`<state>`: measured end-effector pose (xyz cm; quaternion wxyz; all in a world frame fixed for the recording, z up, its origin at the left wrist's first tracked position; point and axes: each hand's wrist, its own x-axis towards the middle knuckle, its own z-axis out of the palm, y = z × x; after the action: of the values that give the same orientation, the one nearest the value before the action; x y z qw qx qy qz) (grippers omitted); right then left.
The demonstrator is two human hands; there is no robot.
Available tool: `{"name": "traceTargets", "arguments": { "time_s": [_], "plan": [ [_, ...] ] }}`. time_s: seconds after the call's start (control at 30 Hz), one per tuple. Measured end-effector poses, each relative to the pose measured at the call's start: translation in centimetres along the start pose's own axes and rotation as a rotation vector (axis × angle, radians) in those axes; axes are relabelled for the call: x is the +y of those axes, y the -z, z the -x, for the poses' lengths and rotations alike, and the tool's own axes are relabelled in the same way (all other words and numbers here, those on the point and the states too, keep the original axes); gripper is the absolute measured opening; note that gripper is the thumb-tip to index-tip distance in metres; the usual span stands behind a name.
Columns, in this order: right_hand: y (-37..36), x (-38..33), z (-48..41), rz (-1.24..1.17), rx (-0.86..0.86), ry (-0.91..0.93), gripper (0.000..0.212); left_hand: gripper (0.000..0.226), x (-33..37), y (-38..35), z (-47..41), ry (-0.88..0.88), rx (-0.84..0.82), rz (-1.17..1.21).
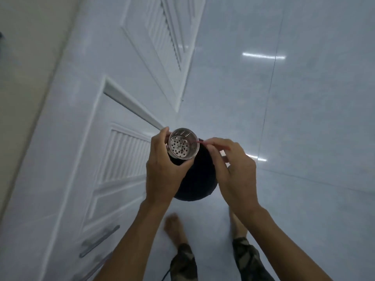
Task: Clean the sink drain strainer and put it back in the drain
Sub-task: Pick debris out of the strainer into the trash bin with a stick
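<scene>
The person stands on a pale tiled floor [304, 118] beside a white panelled door [101, 118], looking straight down past both arms. The left hand [164, 169] is wrapped around the outside of the strainer [183, 144], a small metal cup with round holes in its bottom and slots in its wall, held with its open mouth up toward the camera. The right hand [233, 169] is pinched narrow around a thin red stick [203, 142], perhaps a toothpick or skewer, whose far end reaches over the rim and into the cup. Directly under the hands sits a round black bin [196, 179], or a bag-lined bucket; it is too dark to tell which.

By the look of it, the cleaning is in its middle stage: the strainer is out of the drain, away from any sink, and is being picked at over the dark container so that scraps can drop in. The holes that show look mostly open and the metal fairly bright, so the scraping may be close to done, though small residue would not be visible here. No sink or tap is in view. Still left: any rinse, the walk to the sink, and seating the strainer in the drain.
</scene>
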<state>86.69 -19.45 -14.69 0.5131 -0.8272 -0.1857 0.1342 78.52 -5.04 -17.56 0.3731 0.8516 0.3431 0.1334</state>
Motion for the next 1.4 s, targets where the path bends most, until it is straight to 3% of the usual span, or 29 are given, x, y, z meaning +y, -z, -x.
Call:
{"name": "traceTargets", "arguments": {
  "time_s": [0.33,0.43,0.57,0.73,0.83,0.97,1.13,1.27,1.4],
  "plan": [
    [-6.7,11.4,4.5,-0.011,-0.047,-0.137,0.017,0.091,-11.4,-6.0,0.7,-0.055,-0.248,-0.090],
    [-8.0,12.1,5.4,0.019,-0.126,-0.161,0.017,0.093,-12.7,-6.4,1.3,-0.037,-0.310,-0.087],
    [-8.8,13.2,5.1,0.015,-0.007,-0.263,0.016,0.096,-13.8,-6.1,1.7,-0.002,-0.352,-0.088],
    [-9.8,13.6,4.8,0.107,-0.124,-0.184,0.019,0.098,-14.4,-6.0,2.3,0.012,-0.387,-0.063],
    [-9.4,14.2,4.8,0.179,-0.100,-0.214,0.019,0.099,-14.6,-5.8,2.2,0.005,-0.382,-0.086],
    [-9.9,13.7,5.9,0.166,-0.097,-0.068,0.028,0.096,-14.8,-6.1,2.1,0.002,-0.417,-0.078],
    [-10.3,14.9,5.8,0.239,-0.142,-0.186,0.023,0.098,-15.2,-6.4,2.5,-0.015,-0.431,-0.112],
    [-10.9,14.8,7.5,0.152,-0.067,-0.152,0.029,0.095,-16.1,-6.5,2.6,-0.001,-0.475,-0.155],
    [-12.0,15.7,9.1,0.181,-0.222,-0.256,0.028,0.079,-17.0,-6.4,2.7,-0.061,-0.560,-0.200]
  ]
}}
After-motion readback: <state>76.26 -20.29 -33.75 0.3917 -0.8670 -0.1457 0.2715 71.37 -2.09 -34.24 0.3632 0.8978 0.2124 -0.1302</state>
